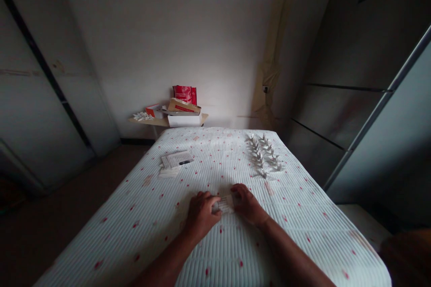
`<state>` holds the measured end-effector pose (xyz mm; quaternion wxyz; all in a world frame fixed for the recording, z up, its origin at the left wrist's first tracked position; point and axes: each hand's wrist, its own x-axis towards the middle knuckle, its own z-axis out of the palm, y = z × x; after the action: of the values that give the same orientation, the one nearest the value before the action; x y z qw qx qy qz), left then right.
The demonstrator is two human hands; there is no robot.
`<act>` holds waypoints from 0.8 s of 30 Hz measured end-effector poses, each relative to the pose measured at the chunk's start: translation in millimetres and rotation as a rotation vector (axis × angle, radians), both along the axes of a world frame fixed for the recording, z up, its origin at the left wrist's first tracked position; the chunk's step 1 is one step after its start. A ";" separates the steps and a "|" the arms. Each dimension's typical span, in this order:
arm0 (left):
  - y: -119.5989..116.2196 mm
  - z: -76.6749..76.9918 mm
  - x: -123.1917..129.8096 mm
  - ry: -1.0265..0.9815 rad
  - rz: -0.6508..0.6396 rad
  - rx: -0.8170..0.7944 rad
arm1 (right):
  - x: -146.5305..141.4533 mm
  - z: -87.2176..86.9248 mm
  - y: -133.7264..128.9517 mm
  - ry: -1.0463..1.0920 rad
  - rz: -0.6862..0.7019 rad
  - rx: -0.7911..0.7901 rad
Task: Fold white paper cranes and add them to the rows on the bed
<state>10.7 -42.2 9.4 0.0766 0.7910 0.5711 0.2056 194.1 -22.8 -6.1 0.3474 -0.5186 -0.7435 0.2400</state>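
A small folded piece of printed paper (226, 204) lies on the quilted, red-dotted cover (215, 251) near the middle. On its left side my left hand (203, 211) grips it, thumb and fingers curled at its edge. My right hand (247, 204) is closed at its right side, with the fingertips bent down on that edge. Farther off to the left rests a stack of printed paper sheets (177, 160). Several folded paper figures with pointed tips (258, 158) stand in rows at the back right.
Beyond the far edge, a small shelf (161, 122) holds a white box (184, 120), a red bag (184, 94) and a pile of white pieces (142, 116). A grey cabinet (340, 112) stands on the right, and a wall is behind.
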 end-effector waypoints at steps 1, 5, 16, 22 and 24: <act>-0.1 -0.3 -0.5 -0.005 -0.005 -0.003 | 3.5 2.5 -0.2 0.018 0.014 -0.025; -0.9 -0.4 -0.9 -0.004 -0.003 0.004 | 7.0 13.9 -4.7 0.076 0.042 -0.100; -0.1 -4.6 -0.1 -0.017 0.012 0.010 | -7.4 8.6 -12.2 -0.083 -0.030 0.041; -0.2 -6.1 -1.7 -0.080 -0.014 0.041 | 2.5 8.0 -13.3 0.020 0.051 0.027; 1.1 -8.8 -2.0 -0.105 -0.027 0.067 | 2.7 8.0 -13.0 0.040 0.054 0.023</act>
<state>8.7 -41.1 0.6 0.0827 0.7888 0.5486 0.2646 196.9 -35.8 1.9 0.3618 -0.4894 -0.7527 0.2511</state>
